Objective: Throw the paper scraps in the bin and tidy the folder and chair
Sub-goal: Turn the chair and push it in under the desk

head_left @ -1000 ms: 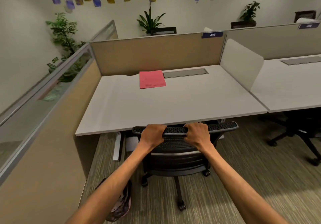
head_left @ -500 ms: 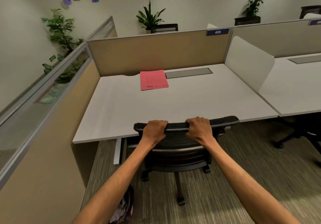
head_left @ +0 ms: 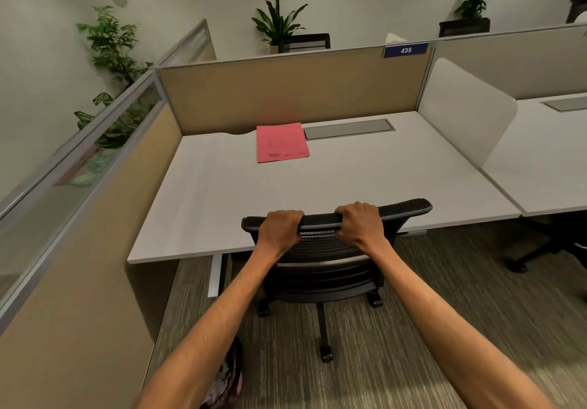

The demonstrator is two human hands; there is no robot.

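A black mesh office chair (head_left: 324, 265) stands at the front edge of the white desk (head_left: 222, 205), its seat under the desktop. My left hand (head_left: 279, 229) and my right hand (head_left: 362, 224) both grip the top rim of its backrest. A pink folder (head_left: 281, 142) lies flat and closed at the back of the desk, beside a grey cable tray lid (head_left: 347, 129). No paper scraps show on the desk. A bin with a dark liner (head_left: 227, 377) sits on the floor by my left forearm, mostly hidden.
Tan partition panels (head_left: 286, 91) wall the desk at the back and left. A white divider (head_left: 463, 113) separates a neighbouring desk on the right, with another chair's base (head_left: 540, 250) under it. Carpet floor lies behind the chair. Potted plants stand beyond the partitions.
The chair has rolled forward toward the desk with both hands on its backrest, and its top rim now overlaps the desk edge. My view has moved closer.
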